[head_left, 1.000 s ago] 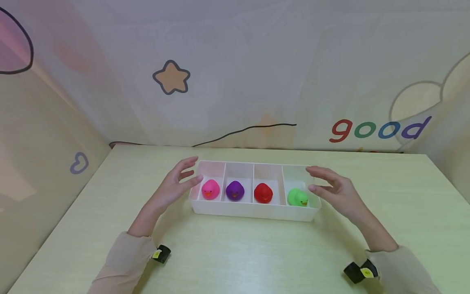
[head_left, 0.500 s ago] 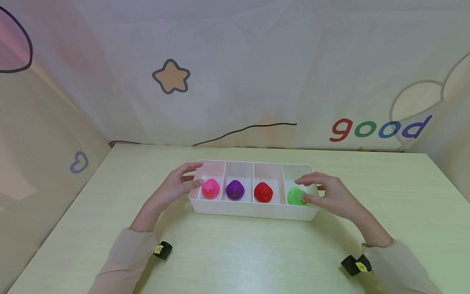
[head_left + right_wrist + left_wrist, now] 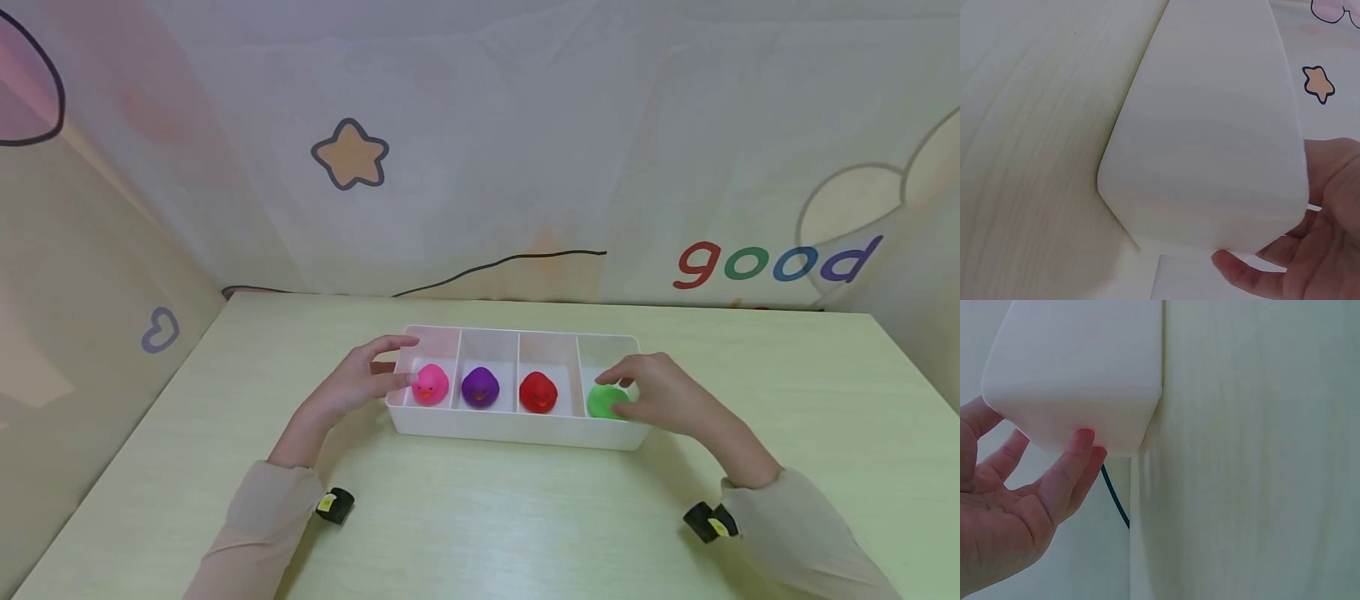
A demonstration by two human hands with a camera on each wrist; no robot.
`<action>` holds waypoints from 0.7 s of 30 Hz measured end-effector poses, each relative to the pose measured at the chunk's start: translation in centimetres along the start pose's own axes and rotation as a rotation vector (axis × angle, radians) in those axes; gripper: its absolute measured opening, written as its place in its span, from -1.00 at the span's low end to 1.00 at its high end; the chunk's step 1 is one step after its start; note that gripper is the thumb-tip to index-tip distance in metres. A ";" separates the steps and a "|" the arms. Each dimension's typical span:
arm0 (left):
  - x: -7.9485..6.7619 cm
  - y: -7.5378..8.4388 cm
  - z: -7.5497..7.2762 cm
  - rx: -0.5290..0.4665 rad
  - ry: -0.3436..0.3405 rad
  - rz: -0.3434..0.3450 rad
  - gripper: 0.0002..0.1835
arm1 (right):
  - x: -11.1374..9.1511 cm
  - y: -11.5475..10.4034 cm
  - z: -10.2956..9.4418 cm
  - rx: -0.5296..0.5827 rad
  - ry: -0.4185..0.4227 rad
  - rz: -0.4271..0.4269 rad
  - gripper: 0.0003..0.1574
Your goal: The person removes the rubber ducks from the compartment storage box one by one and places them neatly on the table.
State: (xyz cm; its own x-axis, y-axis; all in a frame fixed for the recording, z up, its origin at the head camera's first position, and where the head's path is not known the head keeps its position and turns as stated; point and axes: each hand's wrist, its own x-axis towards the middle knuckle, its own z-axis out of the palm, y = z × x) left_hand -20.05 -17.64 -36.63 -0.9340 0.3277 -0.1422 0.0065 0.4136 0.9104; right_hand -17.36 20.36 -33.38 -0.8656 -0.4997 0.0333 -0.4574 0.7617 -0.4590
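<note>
My right hand (image 3: 654, 397) has moved over the green duck (image 3: 604, 402) in the box (image 3: 517, 429), grip unclear; my left hand (image 3: 354, 380) spreads beside the pink duck (image 3: 431, 386). Between: purple duck (image 3: 480, 388), red duck (image 3: 537, 393).

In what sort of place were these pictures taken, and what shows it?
Probably a play or recording corner indoors: a pale tabletop, a cartoon-printed backdrop with a star and the word "good", and a white divided box holding toy ducks.
</note>
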 end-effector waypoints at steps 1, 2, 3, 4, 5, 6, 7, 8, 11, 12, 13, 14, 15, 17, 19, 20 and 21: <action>0.0 0.0 0.0 -0.005 -0.001 0.002 -0.41 | 0.1 -0.1 0.0 -0.015 -0.011 0.000 -0.64; 0.0 -0.1 0.0 -0.011 -0.004 0.005 -0.42 | 0.2 -0.1 0.0 -0.028 -0.021 0.000 -0.65; 0.0 -0.1 0.0 -0.017 -0.006 0.006 -0.42 | 0.3 -0.2 0.0 -0.040 -0.032 0.002 -0.66; 0.0 -0.1 0.0 -0.022 -0.008 0.006 -0.42 | 0.5 -0.3 0.1 -0.050 -0.042 0.005 -0.67; 0.0 -0.1 -0.1 -0.027 -0.010 0.007 -0.42 | 0.6 -0.3 0.1 -0.056 -0.053 0.009 -0.68; 0.0 -0.1 -0.1 -0.030 -0.011 0.005 -0.42 | 0.7 -0.4 0.1 -0.062 -0.064 0.013 -0.69; 0.0 -0.1 -0.1 -0.032 -0.011 0.003 -0.42 | 0.7 -0.5 0.0 -0.066 -0.075 0.019 -0.70; 0.0 -0.1 -0.1 -0.032 -0.011 0.000 -0.42 | 0.8 -0.5 0.0 -0.068 -0.086 0.030 -0.70; 0.1 -0.2 -0.1 -0.041 -0.013 -0.007 -0.42 | 1.0 -0.7 0.0 -0.077 -0.118 0.057 -0.70; 0.1 -0.2 -0.1 -0.042 -0.014 -0.010 -0.41 | 1.1 -0.7 0.0 -0.082 -0.127 0.064 -0.71; 0.1 -0.2 -0.1 -0.043 -0.014 -0.013 -0.42 | 1.2 -0.7 0.0 -0.086 -0.135 0.070 -0.71; 0.1 -0.2 -0.1 -0.043 -0.014 -0.015 -0.42 | 1.2 -0.7 0.0 -0.091 -0.142 0.072 -0.72; 0.1 -0.2 -0.1 -0.044 -0.015 -0.018 -0.42 | 1.3 -0.7 0.0 -0.096 -0.147 0.071 -0.73; 0.1 -0.3 -0.1 -0.040 -0.014 -0.022 -0.42 | 1.4 -0.6 0.1 -0.103 -0.157 0.063 -0.74; 0.1 -0.3 -0.1 -0.037 -0.013 -0.025 -0.42 | 1.5 -0.5 0.1 -0.111 -0.168 0.051 -0.74; 0.1 -0.2 -0.1 -0.036 -0.013 -0.026 -0.42 | 1.5 -0.4 0.0 -0.118 -0.174 0.044 -0.74; 0.1 -0.2 -0.1 -0.035 -0.012 -0.027 -0.42 | 1.6 -0.4 0.0 -0.123 -0.181 0.038 -0.74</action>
State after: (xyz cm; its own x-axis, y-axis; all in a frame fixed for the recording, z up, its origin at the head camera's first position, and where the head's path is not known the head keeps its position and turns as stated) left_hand -20.13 -17.77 -36.84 -0.9293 0.3273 -0.1712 -0.0312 0.3923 0.9193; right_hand -18.53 19.28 -33.14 -0.8369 -0.5274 -0.1466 -0.4564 0.8202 -0.3449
